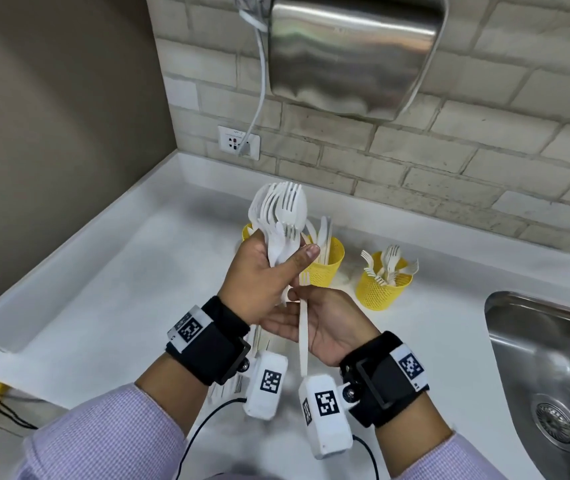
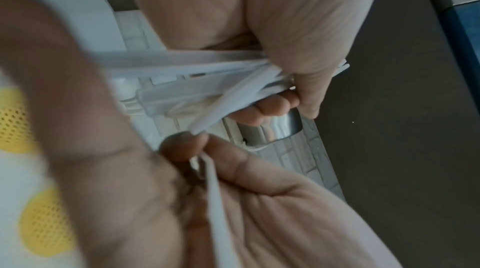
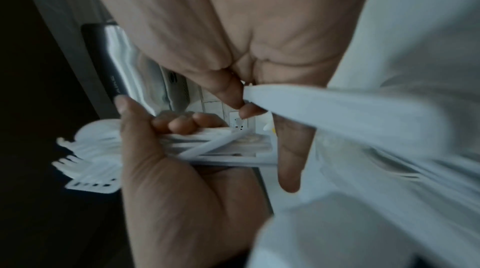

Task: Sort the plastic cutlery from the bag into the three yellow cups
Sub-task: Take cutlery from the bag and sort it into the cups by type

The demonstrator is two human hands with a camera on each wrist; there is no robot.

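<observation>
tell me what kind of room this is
Probably a shared kitchenette or pantry: a white counter with a steel sink set in it, a brick-tiled wall with a socket, and a steel wall-mounted unit, perhaps a hand dryer.

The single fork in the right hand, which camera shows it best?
The head view: the single fork shows whole, tines up, in the right hand below the bundle held by the left hand. The left wrist view shows only its blurred handle. The right wrist view shows a smeared handle.
</observation>
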